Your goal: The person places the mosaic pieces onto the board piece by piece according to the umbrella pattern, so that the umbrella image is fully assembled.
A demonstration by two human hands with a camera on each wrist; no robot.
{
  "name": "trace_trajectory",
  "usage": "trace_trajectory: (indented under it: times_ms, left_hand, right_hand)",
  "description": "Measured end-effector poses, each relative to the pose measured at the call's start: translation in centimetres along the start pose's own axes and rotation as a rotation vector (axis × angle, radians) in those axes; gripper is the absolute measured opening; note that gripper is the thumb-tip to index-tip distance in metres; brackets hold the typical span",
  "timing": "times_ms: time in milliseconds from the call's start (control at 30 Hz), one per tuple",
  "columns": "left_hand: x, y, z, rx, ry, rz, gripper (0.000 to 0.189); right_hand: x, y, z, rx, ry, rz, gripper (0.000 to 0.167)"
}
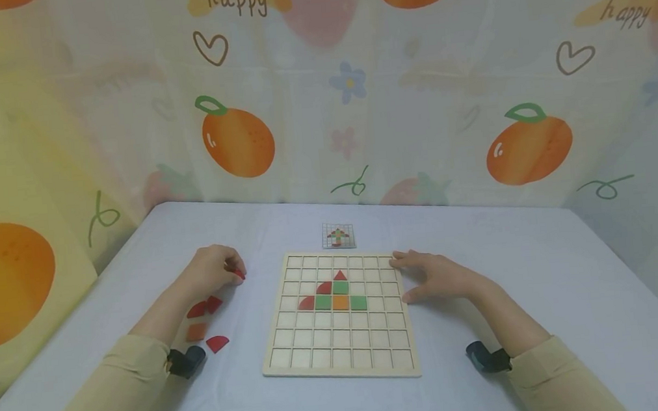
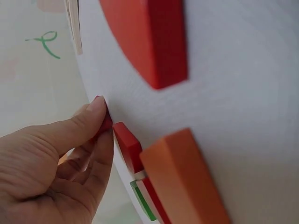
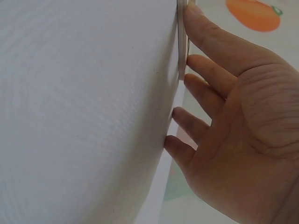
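Note:
Between thumb and fingers, my left hand point(image 1: 212, 266) pinches a small red block point(image 2: 105, 123), partly hidden by the fingers. In the head view that hand is left of the wooden grid board point(image 1: 295, 358). Red, green and orange blocks sit in the board's cells, among them a red triangle point(image 1: 340, 275), a green square point(image 1: 358, 303) and an orange square point(image 1: 341, 302). My right hand point(image 1: 437, 274) rests at the board's right edge, fingers spread and touching it. In the right wrist view, thumb and fingertips lie along the board's edge point(image 3: 181, 56).
Beside the left forearm lie a red quarter-round block point(image 1: 218, 343), an orange block point(image 1: 196, 332) and more red pieces point(image 1: 213, 304). A green block point(image 2: 144, 200) shows in the left wrist view. Behind the board is a small pattern card point(image 1: 339, 236). A printed curtain hangs beyond the table.

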State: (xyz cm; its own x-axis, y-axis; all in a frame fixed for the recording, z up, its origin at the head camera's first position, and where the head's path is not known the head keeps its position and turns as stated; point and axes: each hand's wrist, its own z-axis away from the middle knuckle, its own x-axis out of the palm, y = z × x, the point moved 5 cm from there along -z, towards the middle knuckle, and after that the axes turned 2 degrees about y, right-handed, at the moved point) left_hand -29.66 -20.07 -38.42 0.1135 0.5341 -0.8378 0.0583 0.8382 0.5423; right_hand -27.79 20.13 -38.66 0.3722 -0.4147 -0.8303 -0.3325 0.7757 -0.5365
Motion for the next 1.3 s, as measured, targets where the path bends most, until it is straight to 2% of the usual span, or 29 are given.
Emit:
trace_trajectory:
  times_ms: [200, 433, 700, 933, 1300]
  left_hand:
    - [-0.1, 0.3, 0.0, 0.007, -0.005, 0.004, 0.011]
    - [-0.2, 1.3, -0.2, 0.069, 0.022, 0.003, 0.014]
    - [0.0, 3.6, -0.2, 0.175, 0.027, 0.004, 0.013]
    - [0.5, 6.2, 0.1, 0.256, 0.001, 0.065, 0.012]
    - [1.9, 10.3, 0.1, 0.283, -0.053, 0.092, 0.009]
  right_hand:
    - [0.0, 0.0, -0.1, -0.009, 0.004, 0.008, 0.078]
    - [0.0, 0.3, 0.0, 0.009, 0.002, -0.004, 0.077]
    - [0.1, 0.3, 0.1, 0.011, -0.001, 0.001, 0.077]
    - [0.1, 0.5, 0.0, 0.005, 0.0, -0.005, 0.077]
    - [0.0, 0.3, 0.0, -0.004, 0.001, 0.0, 0.076]
